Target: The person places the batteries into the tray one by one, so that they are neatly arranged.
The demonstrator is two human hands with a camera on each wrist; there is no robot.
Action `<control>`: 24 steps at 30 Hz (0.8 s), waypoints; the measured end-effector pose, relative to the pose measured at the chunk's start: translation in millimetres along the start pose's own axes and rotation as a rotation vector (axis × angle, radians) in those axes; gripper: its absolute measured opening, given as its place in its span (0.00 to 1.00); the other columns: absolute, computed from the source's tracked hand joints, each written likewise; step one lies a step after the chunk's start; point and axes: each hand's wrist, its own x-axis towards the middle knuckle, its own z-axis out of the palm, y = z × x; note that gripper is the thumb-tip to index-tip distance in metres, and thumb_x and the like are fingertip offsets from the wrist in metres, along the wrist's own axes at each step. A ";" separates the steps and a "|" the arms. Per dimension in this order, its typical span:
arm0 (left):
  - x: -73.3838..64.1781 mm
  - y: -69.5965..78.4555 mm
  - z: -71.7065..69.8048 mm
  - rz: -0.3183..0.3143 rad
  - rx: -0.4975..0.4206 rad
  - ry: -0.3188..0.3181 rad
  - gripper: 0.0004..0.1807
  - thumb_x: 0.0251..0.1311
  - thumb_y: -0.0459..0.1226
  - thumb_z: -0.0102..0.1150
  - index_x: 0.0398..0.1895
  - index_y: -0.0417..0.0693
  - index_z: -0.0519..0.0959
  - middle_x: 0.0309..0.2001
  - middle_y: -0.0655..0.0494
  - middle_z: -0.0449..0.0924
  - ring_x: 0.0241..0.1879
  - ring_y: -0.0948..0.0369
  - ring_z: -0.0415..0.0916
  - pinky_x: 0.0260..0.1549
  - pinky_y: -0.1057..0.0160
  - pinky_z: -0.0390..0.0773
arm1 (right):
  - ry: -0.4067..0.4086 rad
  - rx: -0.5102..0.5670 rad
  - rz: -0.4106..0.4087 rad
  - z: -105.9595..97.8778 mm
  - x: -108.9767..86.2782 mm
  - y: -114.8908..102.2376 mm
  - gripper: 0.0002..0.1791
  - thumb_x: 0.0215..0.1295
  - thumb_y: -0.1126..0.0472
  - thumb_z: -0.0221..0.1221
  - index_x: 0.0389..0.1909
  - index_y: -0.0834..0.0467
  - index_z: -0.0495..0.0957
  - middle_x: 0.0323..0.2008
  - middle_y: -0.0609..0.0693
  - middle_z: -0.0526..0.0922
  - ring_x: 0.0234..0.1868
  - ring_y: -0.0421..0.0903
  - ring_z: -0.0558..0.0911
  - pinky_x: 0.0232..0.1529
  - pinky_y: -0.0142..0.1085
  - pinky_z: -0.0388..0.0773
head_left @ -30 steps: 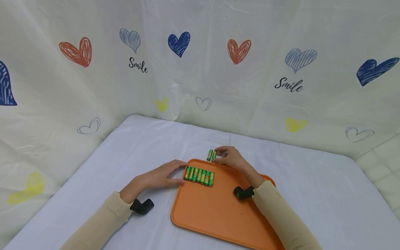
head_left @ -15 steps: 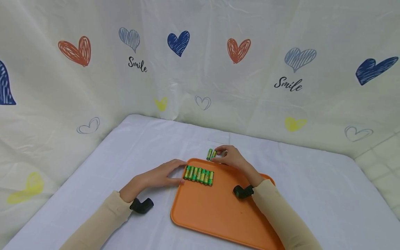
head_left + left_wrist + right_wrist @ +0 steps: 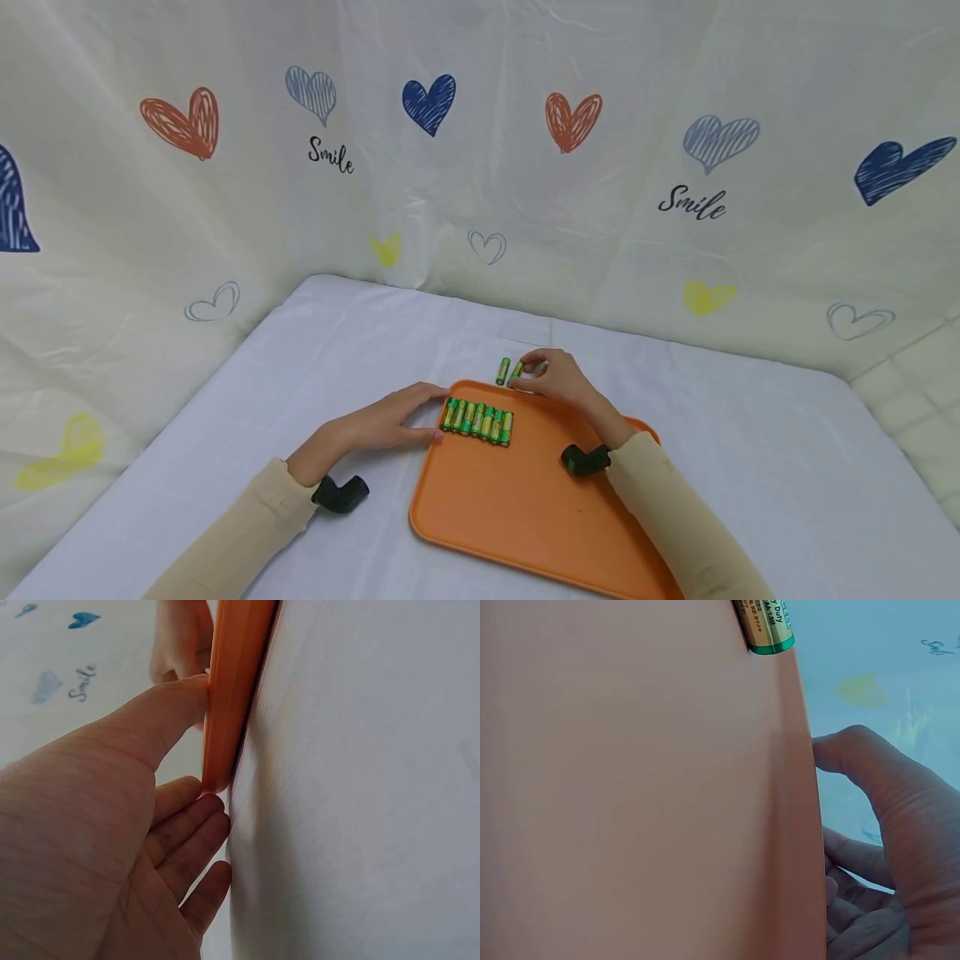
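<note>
Beyond the far rim of the orange tray (image 3: 502, 500), my right hand (image 3: 561, 380) pinches a green and yellow battery (image 3: 517, 372) between thumb and fingers. A second loose battery (image 3: 503, 371) lies just left of it on the white cloth. Several batteries (image 3: 479, 422) lie side by side in a row in the tray's far left corner. My left hand (image 3: 382, 422) is at that corner, thumb and fingers spread, touching the outside of the rim (image 3: 229, 697). In the right wrist view the tray hides the pinched battery; one AA battery (image 3: 767, 628) shows in the tray.
A white cloth (image 3: 337, 333) covers the table around the tray. Behind it hangs a pale curtain (image 3: 480, 183) printed with hearts and "Smile". Each sleeve cuff has a black device (image 3: 342, 495) at the wrist.
The battery in my right fingers has tilted and shifted very slightly to the right, a little farther from its neighbour. My left hand, the tray and the row stay in place.
</note>
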 end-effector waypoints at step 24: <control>1.9 -1.5 1.0 0.011 -0.020 0.007 0.39 0.62 0.53 0.62 0.71 0.48 0.62 0.68 0.54 0.64 0.70 0.56 0.59 0.68 0.50 0.60 | 0.035 0.071 -0.049 -5.2 -27.8 -12.9 0.23 0.59 0.56 0.68 0.52 0.63 0.79 0.42 0.56 0.82 0.40 0.49 0.80 0.37 0.37 0.78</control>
